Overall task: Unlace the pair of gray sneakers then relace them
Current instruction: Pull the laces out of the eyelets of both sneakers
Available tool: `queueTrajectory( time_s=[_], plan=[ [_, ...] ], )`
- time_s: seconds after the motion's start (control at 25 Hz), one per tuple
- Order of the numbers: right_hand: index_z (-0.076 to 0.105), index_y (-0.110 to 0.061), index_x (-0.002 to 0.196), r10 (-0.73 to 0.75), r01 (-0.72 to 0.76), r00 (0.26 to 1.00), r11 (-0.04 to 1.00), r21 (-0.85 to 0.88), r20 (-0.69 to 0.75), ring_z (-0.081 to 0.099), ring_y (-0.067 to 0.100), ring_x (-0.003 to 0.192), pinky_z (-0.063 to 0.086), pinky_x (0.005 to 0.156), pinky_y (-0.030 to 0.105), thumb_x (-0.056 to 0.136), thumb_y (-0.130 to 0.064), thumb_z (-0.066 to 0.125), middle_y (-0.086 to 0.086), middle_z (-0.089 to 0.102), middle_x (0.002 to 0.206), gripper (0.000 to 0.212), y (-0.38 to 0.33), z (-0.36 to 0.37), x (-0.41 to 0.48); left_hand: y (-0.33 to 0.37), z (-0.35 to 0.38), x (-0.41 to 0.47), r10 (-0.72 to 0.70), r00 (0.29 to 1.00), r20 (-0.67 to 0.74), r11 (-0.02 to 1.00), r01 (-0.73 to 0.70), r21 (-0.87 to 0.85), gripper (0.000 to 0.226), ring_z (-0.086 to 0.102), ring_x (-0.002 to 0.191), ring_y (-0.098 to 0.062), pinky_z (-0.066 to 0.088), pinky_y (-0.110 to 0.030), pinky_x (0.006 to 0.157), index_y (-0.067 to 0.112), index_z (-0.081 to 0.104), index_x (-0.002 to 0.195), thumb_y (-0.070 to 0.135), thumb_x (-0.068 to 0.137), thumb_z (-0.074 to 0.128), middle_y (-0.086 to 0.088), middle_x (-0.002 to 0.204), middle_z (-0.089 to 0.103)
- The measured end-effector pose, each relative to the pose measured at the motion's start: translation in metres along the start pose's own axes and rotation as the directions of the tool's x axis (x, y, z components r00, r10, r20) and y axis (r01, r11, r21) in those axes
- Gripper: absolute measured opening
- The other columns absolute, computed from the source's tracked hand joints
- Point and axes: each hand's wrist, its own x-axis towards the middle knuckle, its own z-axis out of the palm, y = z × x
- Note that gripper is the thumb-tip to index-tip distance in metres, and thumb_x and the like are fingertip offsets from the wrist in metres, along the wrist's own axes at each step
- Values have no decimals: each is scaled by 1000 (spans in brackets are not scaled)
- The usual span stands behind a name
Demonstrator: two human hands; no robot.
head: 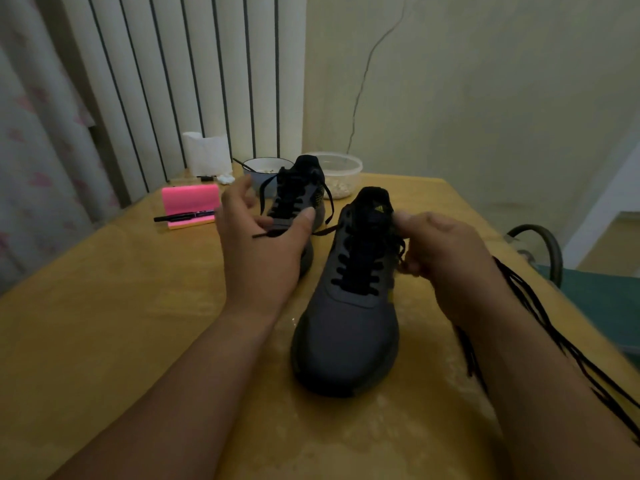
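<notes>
The yellow tabletop (104,323) carries both gray sneakers. The near sneaker (346,323) stands at centre with its toe toward 6 o'clock. The far sneaker (294,195) stands beyond it toward 11 o'clock, partly behind the left hand (259,251). The right hand (446,258) has a narrow grip: curled fingers pinch the lace (401,247) at the near sneaker's upper eyelets, on its 3 o'clock side. A sharp pull from there would likely drag or tip the shoe, since nothing steadies it. The left hand hovers with its fingers loosely spread, and a lace end (266,233) lies across the web of the thumb. Whether that grip is actually closed on it I cannot tell; if not, the end could slip away when the other side is drawn. Loose black strands (540,306) trail along the right forearm toward 4 o'clock, close to the tabletop's edge, where they could slide off or snag on the arm. At 12 o'clock, the blue bowl (256,166) and clear tub (343,168) stand just behind the far sneaker, so shoving that shoe back could knock them.
</notes>
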Motion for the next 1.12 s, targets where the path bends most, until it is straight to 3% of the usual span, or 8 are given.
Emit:
queueTrajectory(
  time_s=[0.12, 0.28, 0.52, 0.68, 0.76, 0.84, 0.96, 1.12],
  plan=[
    [72, -9, 88, -159, 160, 987, 979, -124, 20, 54, 7, 61, 47, 62, 26, 100, -32, 67, -8, 61, 65, 27, -3, 9, -8, 0, -2, -4, 305, 937, -170, 945, -275, 179, 78, 46, 134, -25, 47, -47, 109, 24, 40, 153, 32, 87, 81, -2, 147, 34],
    [62, -18, 87, -116, 89, 991, 936, 340, 61, 62, 16, 89, 46, 88, 36, 99, -32, 60, -1, 66, 84, 19, -7, 8, -5, 3, -7, -2, 456, 868, -198, 883, -414, 222, 61, 51, 128, -27, 46, -48, 105, 15, 52, 144, 20, 88, 77, -6, 138, 43],
    [54, -17, 76, -48, -63, 990, 683, 728, 130, 68, 19, 102, 44, 98, 37, 100, -21, 45, 0, 69, 87, 26, -7, 5, -1, 0, 18, -17, 149, 836, 528, 983, -181, 10, 95, 33, 148, 4, 38, -32, 121, 41, 17, 164, 29, 92, 79, 13, 164, 32],
    [49, -20, 67, -73, -4, 996, 460, 888, 43, 62, 16, 81, 46, 85, 34, 87, -24, 52, -4, 58, 76, 20, -12, -18, -5, -3, 22, -19, 43, 830, 556, 998, -58, 9, 93, 26, 154, -2, 28, -41, 128, 48, 6, 163, 26, 99, 69, 11, 169, 24],
    [50, -19, 72, 83, -48, 996, 679, 733, -11, 55, 16, 64, 47, 68, 31, 97, -29, 52, -4, 51, 66, 27, -8, -21, -2, -1, 23, -23, 4, 845, 535, 1000, -12, 11, 85, 29, 151, -2, 31, -39, 127, 46, 10, 164, 26, 101, 64, 13, 166, 28],
    [58, -17, 87, 96, -75, 986, 985, 155, -134, 59, 16, 66, 46, 64, 32, 103, -46, 55, -5, 59, 72, 33, 1, -16, 1, 3, 24, -27, -4, 859, 512, 999, -16, 34, 79, 31, 147, 2, 31, -31, 124, 41, 16, 164, 26, 102, 62, 16, 164, 30],
    [64, -30, 119, -267, 151, 947, 859, -489, -178, 61, 10, 107, 50, 88, 33, 98, -64, 54, -9, 63, 113, 41, 16, 2, 1, 4, 24, -27, 9, 873, 488, 999, -34, 43, 74, 34, 142, 7, 32, -22, 119, 38, 24, 163, 24, 101, 63, 16, 159, 35],
    [68, -39, 129, -473, 341, 881, 619, -708, 11, 47, 14, 125, 39, 103, 45, 97, -57, 57, -10, 56, 129, 38, 15, 18, 8, 2, 23, -28, 22, 877, 480, 999, -40, 27, 72, 40, 141, 2, 37, -30, 121, 36, 29, 160, 24, 99, 64, 14, 154, 39]
  ],
)
